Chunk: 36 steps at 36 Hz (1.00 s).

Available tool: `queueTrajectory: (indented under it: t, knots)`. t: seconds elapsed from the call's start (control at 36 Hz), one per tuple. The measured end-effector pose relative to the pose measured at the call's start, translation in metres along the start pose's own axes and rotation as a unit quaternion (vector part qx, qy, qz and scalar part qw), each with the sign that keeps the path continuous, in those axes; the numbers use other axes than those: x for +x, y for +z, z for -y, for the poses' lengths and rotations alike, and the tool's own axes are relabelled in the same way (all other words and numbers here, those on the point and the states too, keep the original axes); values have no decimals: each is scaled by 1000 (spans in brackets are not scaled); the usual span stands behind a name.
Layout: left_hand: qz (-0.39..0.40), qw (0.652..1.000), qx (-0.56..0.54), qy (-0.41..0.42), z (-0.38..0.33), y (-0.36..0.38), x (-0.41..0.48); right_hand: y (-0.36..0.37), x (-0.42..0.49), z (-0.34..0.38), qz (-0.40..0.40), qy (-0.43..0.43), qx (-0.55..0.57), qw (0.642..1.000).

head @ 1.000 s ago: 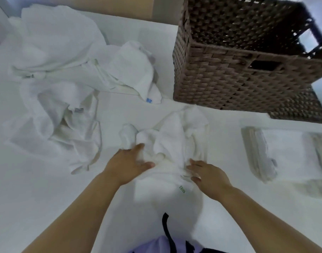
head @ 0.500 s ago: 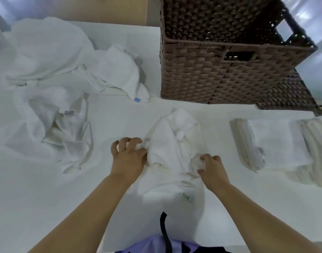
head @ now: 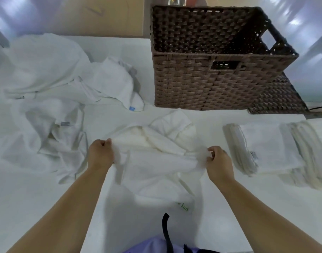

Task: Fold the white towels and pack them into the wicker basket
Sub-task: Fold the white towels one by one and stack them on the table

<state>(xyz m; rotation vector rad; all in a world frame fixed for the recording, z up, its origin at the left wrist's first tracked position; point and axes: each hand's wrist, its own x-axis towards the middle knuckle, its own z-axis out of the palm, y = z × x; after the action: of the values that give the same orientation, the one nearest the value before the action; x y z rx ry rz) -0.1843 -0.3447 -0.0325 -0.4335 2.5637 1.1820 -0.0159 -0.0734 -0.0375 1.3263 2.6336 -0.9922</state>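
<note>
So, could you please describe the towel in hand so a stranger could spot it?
Start at the brown wicker basket at the back. Directly in front of it is a crumpled white towel, held by the left hand and right hand. Only it carries a green-lettered label.

A white desk (head: 46, 198) meets a tan panel (head: 83, 15) along its far edge, while glossy pale walls (head: 311, 42) at both far corners catch soft light.
</note>
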Motion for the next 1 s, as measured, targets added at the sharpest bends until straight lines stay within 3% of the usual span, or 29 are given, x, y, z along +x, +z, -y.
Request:
queueTrajectory:
  t: [0.14,0.22,0.36,0.56,0.69,0.89,1.0]
  knots:
    - [-24,1000,-16,-11,16,-6,-5,2,-3,-7,-6,44,-5,999]
    - [21,1000,5,10,19,-3,-12,7,-6,-2,5,57,6,998]
    - [113,993,34,-9,30,1,-22,20,-22,2,96,93,46,990]
    - [159,985,58,-24,48,0,-36,39,-44,-6,133,182,69,972]
    - [171,985,-5,1,47,-2,-41,34,-39,-7,128,151,97,975]
    - [160,972,-157,67,12,-11,-42,-15,-11,33,68,82,278,955]
    - [140,954,-245,99,-22,-26,-45,-55,3,58,-6,16,212,977]
